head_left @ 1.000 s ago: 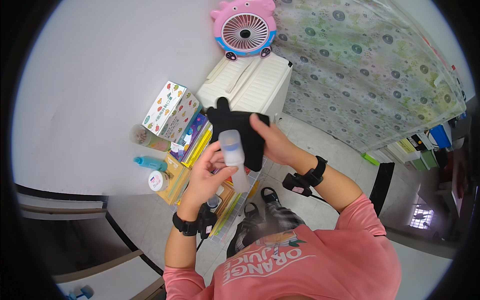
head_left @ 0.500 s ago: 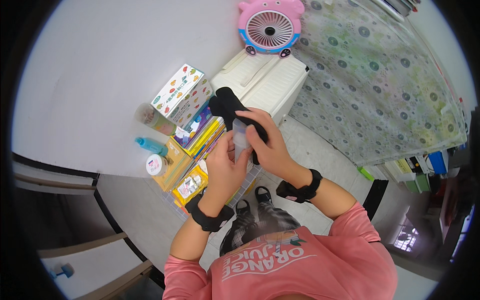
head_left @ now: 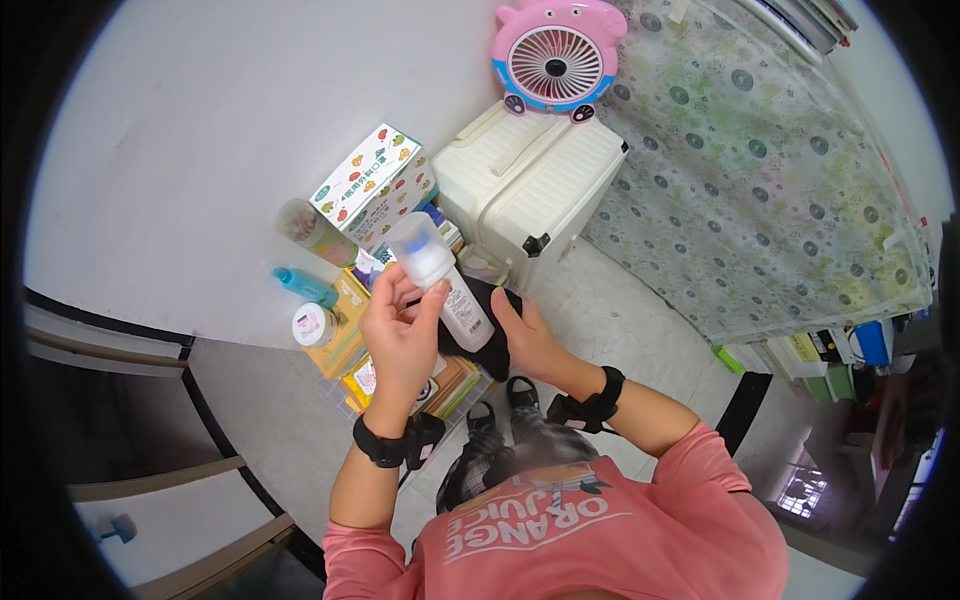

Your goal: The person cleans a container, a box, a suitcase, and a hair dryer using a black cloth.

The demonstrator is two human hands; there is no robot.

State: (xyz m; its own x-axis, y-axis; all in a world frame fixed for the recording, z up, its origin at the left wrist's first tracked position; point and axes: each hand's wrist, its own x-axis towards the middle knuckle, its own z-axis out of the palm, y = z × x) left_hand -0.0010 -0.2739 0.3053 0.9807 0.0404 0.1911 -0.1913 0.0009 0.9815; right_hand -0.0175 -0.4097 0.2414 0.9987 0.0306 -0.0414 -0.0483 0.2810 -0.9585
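Observation:
My left hand (head_left: 400, 335) grips a white pump-type bottle (head_left: 463, 312) with a clear cap (head_left: 420, 245) on top, its thumb and fingers around the neck just below the cap. The bottle tilts with the cap toward the far left, and small print covers its side. My right hand (head_left: 532, 338) holds a soft black item (head_left: 495, 356), its thumb on top. That item lies behind the bottle and is partly hidden by it, so its kind is unclear.
Below my hands a low stand holds books, a yellow packet (head_left: 362, 378), a white-lidded jar (head_left: 314, 324), a blue bottle (head_left: 305, 286), a clear tumbler (head_left: 318, 232) and a fruit-patterned box (head_left: 370, 180). Beyond are a white suitcase (head_left: 545, 170), a pink fan (head_left: 555, 65) and a patterned curtain (head_left: 740, 170).
The white bottle, hidden behind my hands before, now shows upright in my left hand. My hands have moved apart. The black item has come lower and nearer, with my right hand still on it.

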